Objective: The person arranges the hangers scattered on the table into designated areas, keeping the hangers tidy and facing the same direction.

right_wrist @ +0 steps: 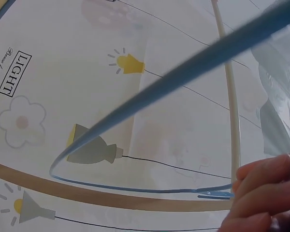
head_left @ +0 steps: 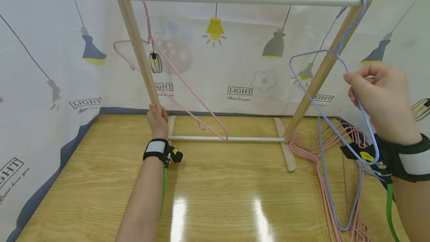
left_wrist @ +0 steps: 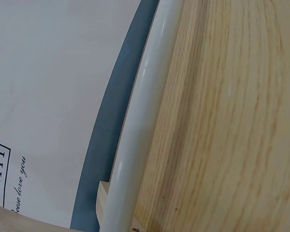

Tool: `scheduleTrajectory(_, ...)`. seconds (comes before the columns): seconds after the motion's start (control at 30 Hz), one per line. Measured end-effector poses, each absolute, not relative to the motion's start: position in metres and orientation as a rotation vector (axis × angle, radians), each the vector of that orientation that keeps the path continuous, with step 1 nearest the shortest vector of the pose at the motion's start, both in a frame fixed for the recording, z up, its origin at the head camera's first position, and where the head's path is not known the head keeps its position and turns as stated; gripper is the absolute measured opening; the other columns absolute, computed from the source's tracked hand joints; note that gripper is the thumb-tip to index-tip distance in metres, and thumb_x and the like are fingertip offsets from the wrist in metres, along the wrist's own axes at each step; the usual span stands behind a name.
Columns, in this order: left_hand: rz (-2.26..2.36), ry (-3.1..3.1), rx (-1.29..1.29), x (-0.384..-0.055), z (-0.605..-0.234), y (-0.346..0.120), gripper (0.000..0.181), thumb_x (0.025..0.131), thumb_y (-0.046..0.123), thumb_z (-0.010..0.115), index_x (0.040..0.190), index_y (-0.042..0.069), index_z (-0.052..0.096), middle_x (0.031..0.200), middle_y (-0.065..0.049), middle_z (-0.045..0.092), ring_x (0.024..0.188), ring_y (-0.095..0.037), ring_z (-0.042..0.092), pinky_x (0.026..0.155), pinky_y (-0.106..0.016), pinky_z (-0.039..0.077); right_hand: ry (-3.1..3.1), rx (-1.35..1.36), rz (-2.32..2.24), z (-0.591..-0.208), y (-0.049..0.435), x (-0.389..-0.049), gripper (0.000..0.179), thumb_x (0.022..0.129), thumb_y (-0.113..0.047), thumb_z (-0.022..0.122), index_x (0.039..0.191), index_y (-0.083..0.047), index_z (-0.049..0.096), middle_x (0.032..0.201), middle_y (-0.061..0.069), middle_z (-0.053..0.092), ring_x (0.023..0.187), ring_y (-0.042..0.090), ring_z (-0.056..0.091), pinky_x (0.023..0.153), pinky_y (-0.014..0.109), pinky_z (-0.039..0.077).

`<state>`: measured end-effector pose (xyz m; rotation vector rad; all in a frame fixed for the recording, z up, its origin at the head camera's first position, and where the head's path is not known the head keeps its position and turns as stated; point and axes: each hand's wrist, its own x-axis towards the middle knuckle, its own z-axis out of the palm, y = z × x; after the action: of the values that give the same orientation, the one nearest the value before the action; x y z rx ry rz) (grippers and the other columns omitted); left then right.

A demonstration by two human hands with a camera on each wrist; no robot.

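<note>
right hand (head_left: pixel 386 100), blue hanger (right_wrist: pixel 171 86) pinched in it

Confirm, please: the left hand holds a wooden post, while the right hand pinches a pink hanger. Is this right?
Not quite: the hanger in the right hand is blue, the head view shows. The left hand does hold a wooden post.

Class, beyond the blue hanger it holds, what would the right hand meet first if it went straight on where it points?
Probably the right wooden post, next in line from the right hand in the head view; depth is unclear, so it might pass in front.
</note>
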<state>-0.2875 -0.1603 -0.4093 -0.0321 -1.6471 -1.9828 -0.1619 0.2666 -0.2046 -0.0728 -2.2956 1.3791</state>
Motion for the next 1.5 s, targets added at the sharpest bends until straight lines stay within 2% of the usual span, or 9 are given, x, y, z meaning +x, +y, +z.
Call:
scheduleTrajectory(0.23, -1.966, -1.667, -0.045, -0.288, -0.408, -0.16, 0.109, 0.071, 0.086, 0.04, 0.074, -0.023, 0.035, 0.05, 0.004, 0.033, 0.039, -0.003, 0.029, 0.038, -0.019, 0.021, -2.214, -0.061, 1.461, -0.208, 0.268, -0.162, 0.018, 0.093, -0.012, 0.063, 0.077, -0.003, 0.06, 0.049, 0.0, 0.052, 0.038, 0.012, 0.042, 0.038, 0.026, 0.028)
scheduleTrajectory(0.4, -1.988, -1.646, -0.039, -0.288, -0.408, -0.158, 0.109, 0.07, 0.085, 0.041, 0.075, -0.023, 0.036, 0.051, 0.004, 0.034, 0.04, -0.003, 0.03, 0.038, -0.019, 0.021, -2.161, -0.04, 1.475, -0.212, 0.271, -0.16, 0.016, 0.092, -0.013, 0.065, 0.079, -0.003, 0.062, 0.045, 0.002, 0.048, 0.037, 0.013, 0.038, 0.039, 0.026, 0.025)
scheduleTrajectory(0.6, -1.997, -1.645, -0.024, -0.288, -0.408, -0.158, 0.108, 0.069, 0.085, 0.042, 0.076, -0.023, 0.036, 0.051, 0.004, 0.034, 0.04, -0.003, 0.029, 0.039, -0.019, 0.021, -2.148, -0.076, 1.375, -0.214, 0.273, -0.159, 0.025, 0.095, -0.022, 0.061, 0.076, -0.005, 0.065, 0.048, 0.0, 0.051, 0.039, 0.011, 0.04, 0.037, 0.026, 0.025)
scheduleTrajectory(0.8, -2.006, -1.649, -0.018, -0.287, -0.408, -0.158, 0.107, 0.069, 0.086, 0.041, 0.075, -0.021, 0.036, 0.051, 0.006, 0.034, 0.04, -0.003, 0.029, 0.039, -0.019, 0.021, -2.113, -0.203, 1.353, -0.216, 0.279, -0.156, 0.029, 0.097, -0.028, 0.058, 0.074, -0.013, 0.066, 0.049, -0.003, 0.048, 0.041, 0.008, 0.039, 0.039, 0.021, 0.028)
scheduleTrajectory(0.93, -2.003, -1.656, -0.012, -0.286, -0.408, -0.159, 0.106, 0.07, 0.085, 0.04, 0.075, -0.02, 0.036, 0.052, 0.005, 0.034, 0.04, -0.003, 0.03, 0.039, -0.019, 0.022, -2.18, -0.293, 1.265, -0.219, 0.284, -0.151, 0.029, 0.099, -0.035, 0.053, 0.079, -0.017, 0.064, 0.054, -0.007, 0.05, 0.048, 0.009, 0.039, 0.042, 0.023, 0.028)
scheduleTrajectory(1.17, -2.007, -1.656, -0.012, -0.286, -0.408, -0.159, 0.107, 0.07, 0.085, 0.041, 0.076, -0.022, 0.035, 0.052, 0.005, 0.034, 0.041, -0.003, 0.029, 0.04, -0.019, 0.022, -2.228, -0.359, 1.272, -0.23, 0.297, -0.143, 0.034, 0.099, -0.042, 0.048, 0.09, -0.012, 0.06, 0.059, -0.005, 0.049, 0.054, 0.013, 0.04, 0.044, 0.026, 0.029)
scheduleTrajectory(1.3, -2.009, -1.635, -0.007, -0.293, -0.416, -0.162, 0.103, 0.069, 0.086, 0.042, 0.071, -0.017, 0.036, 0.052, 0.005, 0.034, 0.041, -0.003, 0.028, 0.039, -0.02, 0.021, -2.241, -0.371, 1.279, -0.242, 0.305, -0.139, 0.033, 0.1, -0.041, 0.047, 0.09, -0.012, 0.059, 0.058, -0.005, 0.048, 0.052, 0.013, 0.038, 0.042, 0.028, 0.028)
scheduleTrajectory(1.5, -1.987, -1.628, 0.059, -0.309, -0.433, -0.167, 0.086, 0.067, 0.089, 0.039, 0.062, 0.003, 0.042, 0.051, 0.005, 0.033, 0.04, -0.005, 0.026, 0.038, -0.021, 0.02, -2.27, -0.519, 1.258, -0.262, 0.32, -0.134, 0.029, 0.1, -0.043, 0.047, 0.084, -0.022, 0.06, 0.056, -0.01, 0.048, 0.051, 0.01, 0.039, 0.043, 0.027, 0.028)
